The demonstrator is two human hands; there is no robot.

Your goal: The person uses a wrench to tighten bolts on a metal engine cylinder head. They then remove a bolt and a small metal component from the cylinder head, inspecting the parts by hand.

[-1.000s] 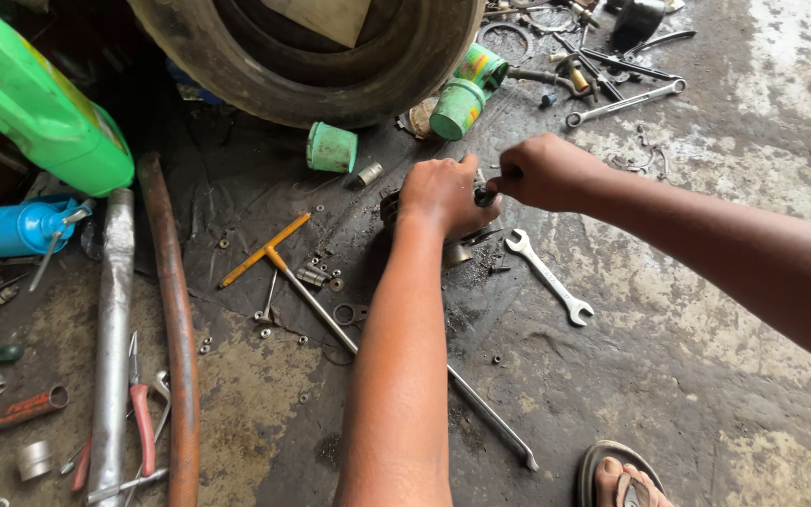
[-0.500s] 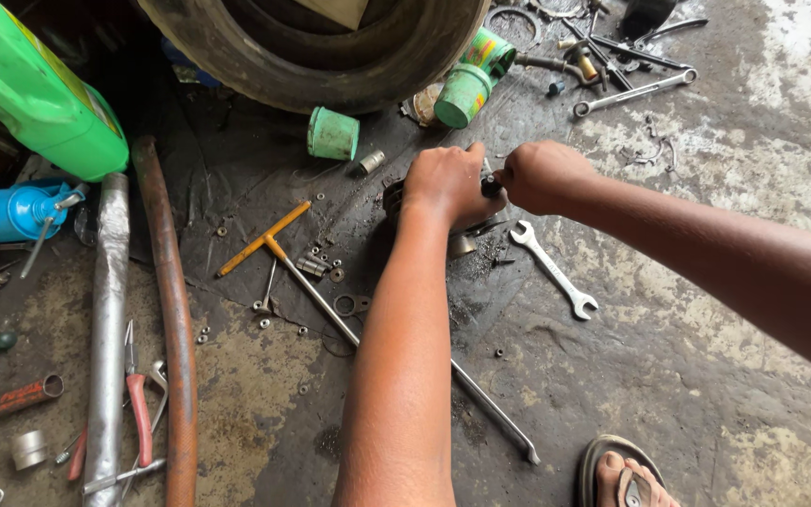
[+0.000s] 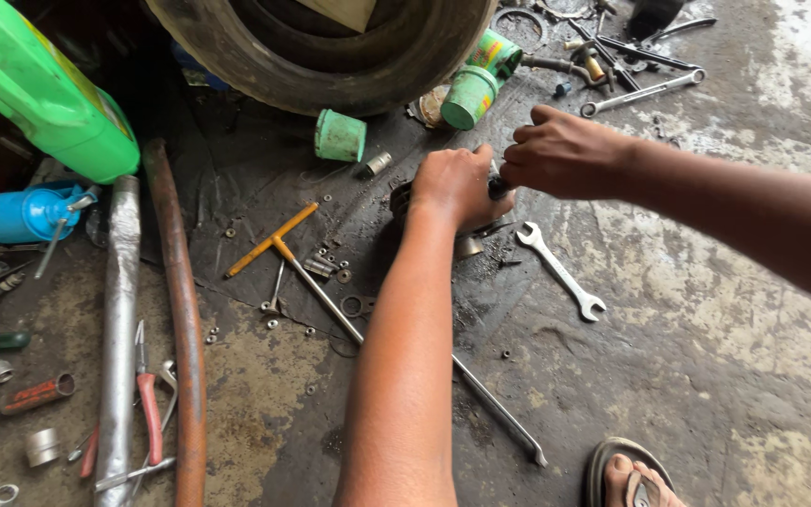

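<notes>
At far left a green jug (image 3: 44,89) runs off the frame's edge above a blue oil can (image 3: 21,214); what either holds can't be seen. Past the rusty pipe (image 3: 175,319) and T-handle wrench (image 3: 279,246), the left hand (image 3: 457,186) closes over a dark round part (image 3: 404,199) on the floor, mostly hidden. Touching it, the right hand (image 3: 560,150) pinches something too small to make out. A spanner (image 3: 560,270) lies just beside.

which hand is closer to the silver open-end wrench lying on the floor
Left. The left hand, on the dark part, sits just up-left of the wrench head. The right hand is higher up, farther above the wrench.
</notes>
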